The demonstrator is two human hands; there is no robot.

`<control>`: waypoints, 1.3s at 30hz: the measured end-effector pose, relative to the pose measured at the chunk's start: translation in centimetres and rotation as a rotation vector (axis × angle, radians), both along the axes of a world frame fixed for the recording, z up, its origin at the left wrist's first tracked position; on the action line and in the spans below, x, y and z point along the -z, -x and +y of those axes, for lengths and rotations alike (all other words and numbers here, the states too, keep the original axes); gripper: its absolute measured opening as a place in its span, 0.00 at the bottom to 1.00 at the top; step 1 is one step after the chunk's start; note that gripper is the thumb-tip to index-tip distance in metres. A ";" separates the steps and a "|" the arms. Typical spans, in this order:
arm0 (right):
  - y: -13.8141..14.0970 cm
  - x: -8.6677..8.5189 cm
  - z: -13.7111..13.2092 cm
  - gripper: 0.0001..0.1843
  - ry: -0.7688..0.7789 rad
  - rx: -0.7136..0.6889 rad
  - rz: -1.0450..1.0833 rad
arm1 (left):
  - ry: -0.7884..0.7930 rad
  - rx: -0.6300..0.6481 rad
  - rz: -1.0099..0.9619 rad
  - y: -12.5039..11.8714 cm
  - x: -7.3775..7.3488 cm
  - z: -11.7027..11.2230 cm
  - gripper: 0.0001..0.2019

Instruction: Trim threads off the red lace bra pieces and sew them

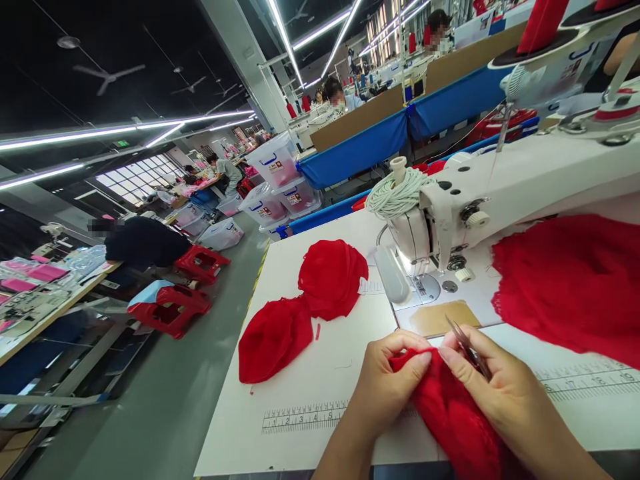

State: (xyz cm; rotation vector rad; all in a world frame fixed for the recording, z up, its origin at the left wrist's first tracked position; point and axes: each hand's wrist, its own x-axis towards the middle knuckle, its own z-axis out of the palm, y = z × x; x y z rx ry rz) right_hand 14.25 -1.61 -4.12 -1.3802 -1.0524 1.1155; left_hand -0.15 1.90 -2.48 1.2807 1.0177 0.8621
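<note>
A piece of red fabric (453,417) hangs down over the near table edge, gathered at its top between my two hands. My left hand (385,380) is closed, pinching the fabric's upper left edge between thumb and fingers. My right hand (505,387) is closed too, its thumb and index finger at the fabric's upper edge. Against its fingers lies a pair of metal thread snips (470,350), points up and to the left. Just beyond my hands stands a white sewing machine (490,187), its needle area lit. The lower part of the fabric runs out of view.
Two joined red cup-shaped pieces (333,280) lie left of the machine on the white table (300,387). A larger red cloth (565,287) lies right under the machine arm. Clear plastic boxes (273,160), red stools (170,310) and several people are farther off.
</note>
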 end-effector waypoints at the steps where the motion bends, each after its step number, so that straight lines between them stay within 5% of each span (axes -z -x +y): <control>1: -0.1 -0.1 -0.3 0.16 -0.003 0.012 -0.012 | 0.015 -0.009 -0.001 0.0 0.0 0.0 0.08; 10: -1.0 0.4 -3.4 0.27 -0.015 -0.220 -0.106 | -0.027 0.003 -0.024 0.4 0.3 0.1 0.12; 22: -1.0 1.3 -3.0 0.24 -0.120 -0.268 -0.162 | -0.057 0.006 -0.009 0.4 0.3 0.1 0.11; 33: -2.7 1.9 -2.1 0.27 -0.219 -0.486 -0.295 | -0.056 0.002 0.017 0.3 0.1 0.1 0.11; 39: -2.7 1.9 -2.0 0.28 -0.235 -0.430 -0.347 | -0.057 0.001 0.012 0.3 0.1 0.1 0.11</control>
